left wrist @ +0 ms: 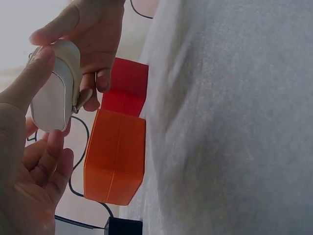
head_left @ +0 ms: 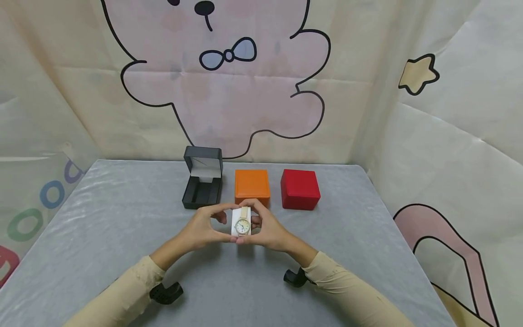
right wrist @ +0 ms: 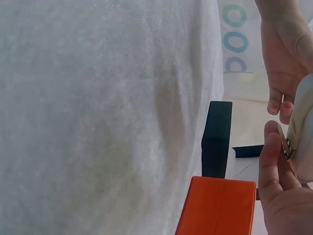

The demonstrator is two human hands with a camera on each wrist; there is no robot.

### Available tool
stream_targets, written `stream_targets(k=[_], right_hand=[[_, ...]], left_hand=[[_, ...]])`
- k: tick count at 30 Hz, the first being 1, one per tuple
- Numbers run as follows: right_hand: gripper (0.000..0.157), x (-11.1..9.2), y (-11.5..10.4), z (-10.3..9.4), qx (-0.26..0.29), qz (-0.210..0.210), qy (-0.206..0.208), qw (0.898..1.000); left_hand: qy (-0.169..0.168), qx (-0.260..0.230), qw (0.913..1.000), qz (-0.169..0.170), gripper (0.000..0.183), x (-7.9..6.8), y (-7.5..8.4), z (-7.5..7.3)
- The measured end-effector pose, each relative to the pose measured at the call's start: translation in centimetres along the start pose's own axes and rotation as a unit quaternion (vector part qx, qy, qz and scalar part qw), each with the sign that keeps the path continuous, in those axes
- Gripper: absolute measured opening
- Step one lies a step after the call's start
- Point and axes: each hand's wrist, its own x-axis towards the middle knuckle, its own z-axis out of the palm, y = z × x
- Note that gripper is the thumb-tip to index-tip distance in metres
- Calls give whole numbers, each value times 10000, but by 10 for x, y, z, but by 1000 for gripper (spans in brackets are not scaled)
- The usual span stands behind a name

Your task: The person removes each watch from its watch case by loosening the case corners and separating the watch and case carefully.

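Above the middle of the table, both hands hold a white watch cushion (head_left: 234, 220) with a wristwatch (head_left: 243, 226) strapped around it. The watch has a round pale dial and a cream strap, and its face is turned up toward the head camera. My left hand (head_left: 203, 228) grips the cushion's left end between thumb and fingers. From the other side my right hand (head_left: 270, 230) pinches the right end. In the left wrist view the cushion's smooth rounded end (left wrist: 48, 105) shows, with the strap (left wrist: 74, 73) and its buckle beside it.
Along the back of the table stand a black watch box (head_left: 203, 154) with its lid raised, a closed orange box (head_left: 251, 182) and a closed red box (head_left: 301, 188). A grey cloth (head_left: 122, 218) covers the table. Printed curtains (head_left: 347, 54) hang behind and at the sides.
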Motion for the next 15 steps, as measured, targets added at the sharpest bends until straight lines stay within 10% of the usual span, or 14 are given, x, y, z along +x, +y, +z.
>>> stream_targets(k=[15], right_hand=[[79, 3, -8, 2, -755, 424, 296, 9958]], left_hand=[[119, 201, 9996, 161, 74, 1, 1, -5]])
